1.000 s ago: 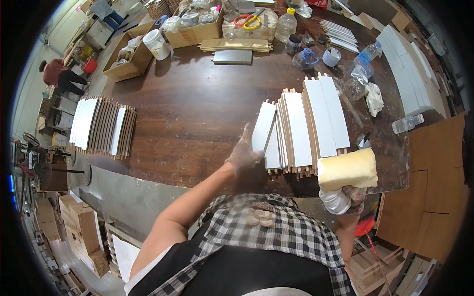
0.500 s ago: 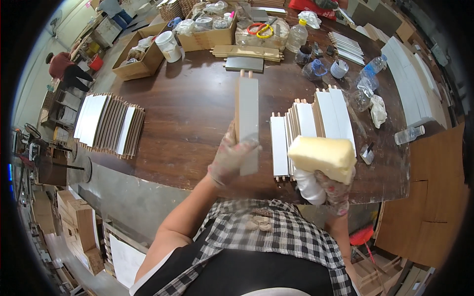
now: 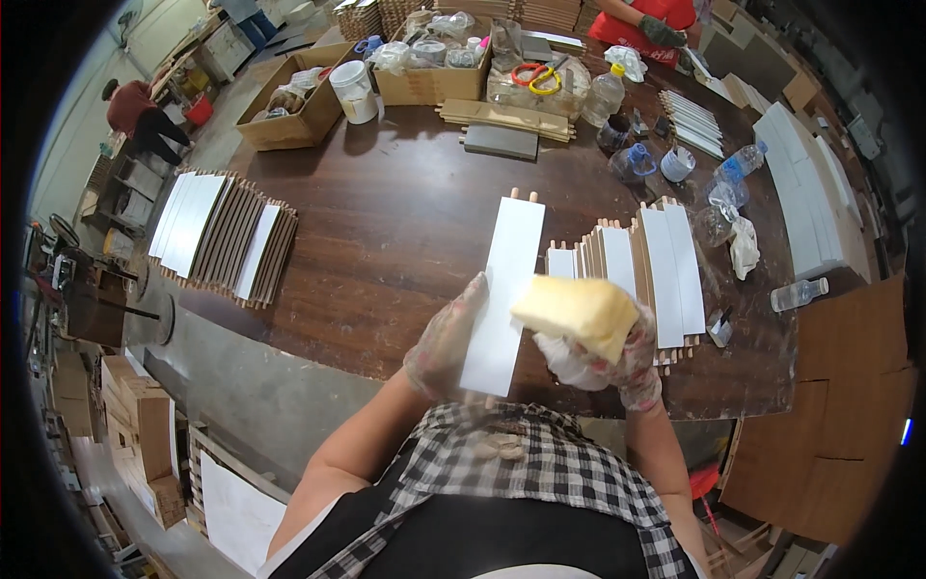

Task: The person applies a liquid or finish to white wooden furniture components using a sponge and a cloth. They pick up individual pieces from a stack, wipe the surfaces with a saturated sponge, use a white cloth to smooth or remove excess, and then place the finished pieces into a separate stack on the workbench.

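My left hand [image 3: 444,343], in a patterned glove, grips a narrow white board [image 3: 503,289] by its left edge. Wooden dowels stick out of both ends of the board, which is held tilted above the table. My right hand [image 3: 639,365], also gloved, is closed round a thick yellow sponge [image 3: 577,311]. Below the sponge the same hand has something white and rounded [image 3: 561,361], blurred, perhaps a cloth or a bottle. The sponge's left end is close to the board's right edge; whether they touch I cannot tell. Behind the right hand lies a row of similar doweled boards [image 3: 666,270].
Another stack of doweled boards [image 3: 217,232] lies on the brown table [image 3: 386,232] at left. Along the far side are cardboard boxes [image 3: 299,116], a white tub [image 3: 354,94], scissors [image 3: 536,77] and bottles [image 3: 605,94]. A person in red [image 3: 646,27] stands beyond.
The board in my left hand has turned its broad white face up and come nearer. My right hand has moved left with the sponge, from over the board row to beside the held board.
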A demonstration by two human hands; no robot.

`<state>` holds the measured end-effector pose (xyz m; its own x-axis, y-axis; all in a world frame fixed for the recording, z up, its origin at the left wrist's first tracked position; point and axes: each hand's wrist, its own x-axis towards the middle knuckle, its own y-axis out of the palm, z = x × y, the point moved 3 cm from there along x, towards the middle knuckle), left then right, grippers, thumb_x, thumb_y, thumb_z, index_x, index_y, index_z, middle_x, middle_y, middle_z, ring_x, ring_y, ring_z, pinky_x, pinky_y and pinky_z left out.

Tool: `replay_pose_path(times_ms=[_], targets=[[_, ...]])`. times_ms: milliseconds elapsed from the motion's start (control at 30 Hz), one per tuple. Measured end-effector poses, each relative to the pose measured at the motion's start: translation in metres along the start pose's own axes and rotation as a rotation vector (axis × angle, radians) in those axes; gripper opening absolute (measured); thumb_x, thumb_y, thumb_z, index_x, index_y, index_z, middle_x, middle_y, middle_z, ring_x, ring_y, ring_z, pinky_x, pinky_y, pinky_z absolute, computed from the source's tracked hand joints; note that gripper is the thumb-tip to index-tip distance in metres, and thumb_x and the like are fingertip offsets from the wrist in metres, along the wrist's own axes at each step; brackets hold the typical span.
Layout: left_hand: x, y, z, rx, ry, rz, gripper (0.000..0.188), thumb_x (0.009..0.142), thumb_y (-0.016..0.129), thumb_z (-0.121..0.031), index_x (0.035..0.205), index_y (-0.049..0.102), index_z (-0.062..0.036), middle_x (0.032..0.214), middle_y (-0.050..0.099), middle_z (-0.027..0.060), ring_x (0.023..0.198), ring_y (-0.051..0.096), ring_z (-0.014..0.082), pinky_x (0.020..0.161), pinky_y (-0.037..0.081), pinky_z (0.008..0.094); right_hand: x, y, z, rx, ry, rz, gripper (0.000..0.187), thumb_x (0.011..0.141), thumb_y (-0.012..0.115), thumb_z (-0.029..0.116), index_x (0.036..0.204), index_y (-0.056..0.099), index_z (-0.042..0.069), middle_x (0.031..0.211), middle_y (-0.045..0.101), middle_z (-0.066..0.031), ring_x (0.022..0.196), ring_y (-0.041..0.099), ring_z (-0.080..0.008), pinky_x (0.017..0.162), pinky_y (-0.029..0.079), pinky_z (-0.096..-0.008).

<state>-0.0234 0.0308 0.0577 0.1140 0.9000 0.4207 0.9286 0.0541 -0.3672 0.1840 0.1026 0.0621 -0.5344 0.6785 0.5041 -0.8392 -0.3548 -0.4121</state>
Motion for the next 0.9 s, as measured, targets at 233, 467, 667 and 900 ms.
replay_pose_path(times_ms=[233,467,667,900], targets=[[0.004,0.0,0.008,-0.591,-0.599,0.064,0.05,0.097,0.031,-0.033,0.127,0.04,0.0056,0.118,0.053,0.0217,0.104,0.055,0.0259,0.091,0.043,0.0348,0.042,-0.018,-0.028,0.31,0.27,-0.262,0.051,0.076,0.073,0.024,0.113,0.053,-0.005,0.106,0.062,-0.0116,0.092,0.063,-0.0191,0.082,0.054,-0.0306],[0.002,-0.007,0.015,0.214,-0.141,0.01,0.038,0.091,0.046,-0.018,0.122,0.046,0.0032,0.118,0.05,0.024,0.104,0.054,0.0311,0.09,0.043,0.0366,0.03,-0.019,-0.009,0.182,0.25,-0.153,0.062,0.065,0.082,0.028,0.112,0.054,-0.003,0.098,0.064,-0.0088,0.089,0.063,-0.0174,0.08,0.053,-0.0302],[0.016,-0.004,-0.006,-0.355,-0.546,-0.102,0.041,0.091,0.045,-0.015,0.128,0.043,0.0032,0.122,0.052,0.0196,0.111,0.05,0.0235,0.096,0.038,0.0329,0.039,-0.026,-0.031,0.352,0.24,-0.371,0.042,0.075,0.073,0.013,0.11,0.056,-0.002,0.098,0.064,-0.0091,0.088,0.064,-0.0208,0.08,0.054,-0.0305],[0.018,-0.008,0.01,-0.08,-0.297,-0.033,0.042,0.09,0.048,-0.016,0.127,0.043,0.005,0.121,0.053,0.0228,0.111,0.052,0.0247,0.095,0.041,0.0343,0.043,-0.019,-0.006,-0.078,0.179,-0.224,0.044,0.08,0.07,0.02,0.111,0.052,-0.006,0.104,0.061,-0.0102,0.092,0.062,-0.0182,0.081,0.054,-0.0315]])
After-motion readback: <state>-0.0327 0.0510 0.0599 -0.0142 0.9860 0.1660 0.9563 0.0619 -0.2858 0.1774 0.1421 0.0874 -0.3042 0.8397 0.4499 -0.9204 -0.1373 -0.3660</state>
